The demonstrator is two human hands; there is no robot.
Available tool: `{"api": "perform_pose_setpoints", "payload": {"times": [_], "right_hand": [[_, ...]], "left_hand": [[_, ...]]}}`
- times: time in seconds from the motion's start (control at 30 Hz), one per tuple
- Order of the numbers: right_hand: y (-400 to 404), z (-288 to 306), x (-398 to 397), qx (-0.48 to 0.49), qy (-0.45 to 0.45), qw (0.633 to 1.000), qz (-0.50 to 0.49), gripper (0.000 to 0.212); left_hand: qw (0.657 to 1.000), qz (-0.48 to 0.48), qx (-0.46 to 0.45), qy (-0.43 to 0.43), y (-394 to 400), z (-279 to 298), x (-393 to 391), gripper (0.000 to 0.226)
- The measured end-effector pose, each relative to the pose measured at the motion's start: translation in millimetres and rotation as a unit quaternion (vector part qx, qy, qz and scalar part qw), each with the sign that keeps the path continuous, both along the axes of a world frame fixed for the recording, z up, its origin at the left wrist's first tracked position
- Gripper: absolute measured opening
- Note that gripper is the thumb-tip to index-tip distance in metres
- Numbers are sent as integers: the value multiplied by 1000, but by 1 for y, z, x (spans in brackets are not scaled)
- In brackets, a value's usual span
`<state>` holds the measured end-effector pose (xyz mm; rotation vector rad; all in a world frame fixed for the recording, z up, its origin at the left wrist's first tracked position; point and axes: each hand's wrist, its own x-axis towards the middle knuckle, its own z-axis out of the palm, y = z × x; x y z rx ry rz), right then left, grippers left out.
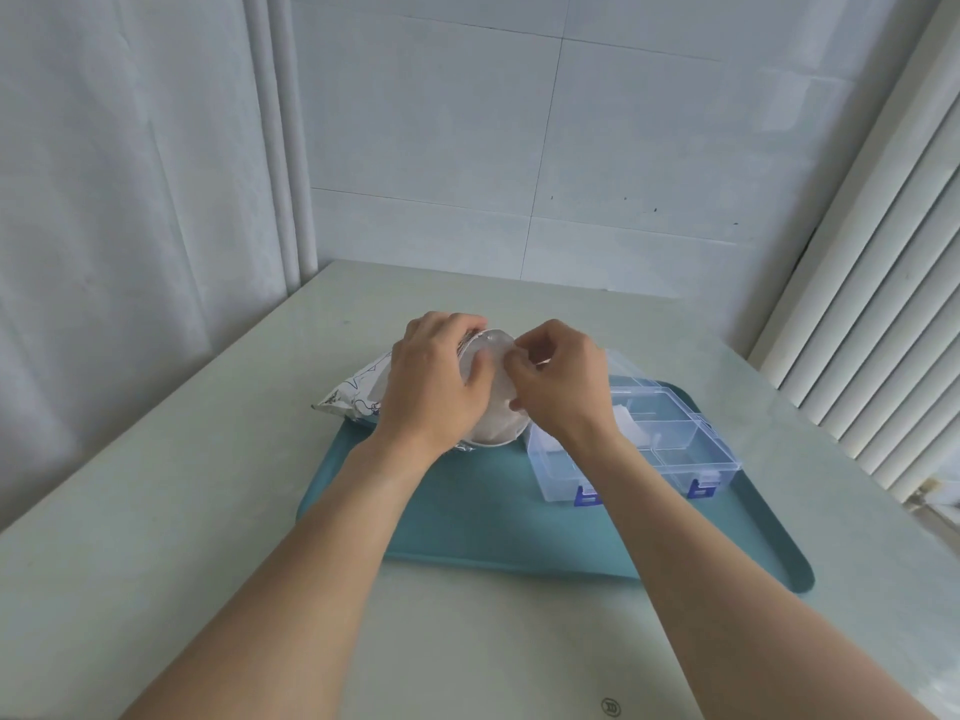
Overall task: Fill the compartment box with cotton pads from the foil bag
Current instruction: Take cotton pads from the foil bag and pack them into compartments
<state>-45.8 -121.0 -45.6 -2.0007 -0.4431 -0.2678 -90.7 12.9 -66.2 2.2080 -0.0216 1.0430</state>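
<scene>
**Drawing pads from the bag mouth**

A pale, smooth tabletop [208, 511] carries a flat teal tray [467, 522], and everything the task needs sits on or across that tray. At the tray's far left corner lies the silver printed foil bag [353, 394], on its side, its sealed end reaching out over the tabletop and its open mouth turned toward the box. To the right on the tray stands the clear plastic compartment box with blue latches [670, 449], lid open; at least one white pad appears to lie in a middle cell, while the near cells look bare.

The left hand [434, 387] wraps over the bag near its mouth and grips it, holding the round stack of white cotton pads [496, 407] that shows there. The right hand [563, 381] has its fingers curled at the edge of the stack, pinching at the top pads; how many it has caught cannot be told.

The step in hand seems to be pulling pads free. Doing it well likely means the left hand squeezes only enough to steady the bag, so the stack is not crushed, while the right hand peels a thin, even bundle off and carries it to an unfilled cell just beside it, laying it flat.
</scene>
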Motion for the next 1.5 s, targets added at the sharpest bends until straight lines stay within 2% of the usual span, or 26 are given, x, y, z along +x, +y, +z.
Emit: {"api": "perform_pose_setpoints", "payload": {"times": [0.07, 0.17, 0.3, 0.4, 0.43, 0.5, 0.53, 0.63, 0.73, 0.9, 0.97, 1.07, 1.13, 1.2, 1.33, 1.43, 1.5], "right_hand": [[-5, 3, -2, 62, 76, 995, -3, 5], [-9, 4, -2, 96, 150, 984, -4, 18], [-16, 4, -2, 144, 181, 973, -11, 15], [-29, -1, -1, 195, 201, 960, -23, 24], [-35, -1, -1, 206, 212, 955, -19, 27], [-46, -2, 0, 226, 236, 945, -11, 17], [-50, -2, 2, 244, 248, 937, -6, 10], [-61, -4, 8, 298, 282, 912, -9, 8], [-68, 0, 12, 319, 278, 906, -30, 9], [-80, 6, 11, 347, 275, 896, -16, 23], [-85, 5, 8, 354, 277, 893, -7, 21], [-89, 5, 1, 366, 282, 887, 6, 14], [-89, 2, -5, 377, 287, 881, 12, 4], [-85, 0, -15, 385, 289, 876, 19, 5], [-76, -4, -28, 390, 267, 878, 71, 6], [-74, -3, -37, 394, 259, 877, 96, 5], [-72, -4, -43, 364, 252, 888, 127, 9]], "left_hand": [[998, -4, 21, -63, -7, 4, -4, 28], [991, -8, 45, -129, -17, 9, -9, 19], [980, -19, 35, -195, -25, 16, -20, 16], [971, -95, 11, -221, -39, 23, -36, 17], [970, -124, 17, -210, -45, 23, -40, 17], [975, -154, 44, -154, -56, 17, -39, 17], [980, -147, 59, -118, -60, 12, -35, 16], [991, -83, 102, 8, -60, -1, -25, 18], [982, -46, 143, 114, -54, -9, -18, 28], [956, 6, 211, 205, -43, -18, -11, 29], [955, 10, 217, 205, -39, -18, -9, 26], [985, -20, 159, 65, -44, -11, -13, 16], [997, -33, 76, -9, -54, -3, -18, 23], [997, -79, -13, 12, -65, 2, -27, 31], [965, -166, -127, 159, -78, 4, -34, 51], [939, -237, -210, 135, -84, 1, -31, 51], [934, -246, -238, 101, -87, 1, -32, 36]]}}
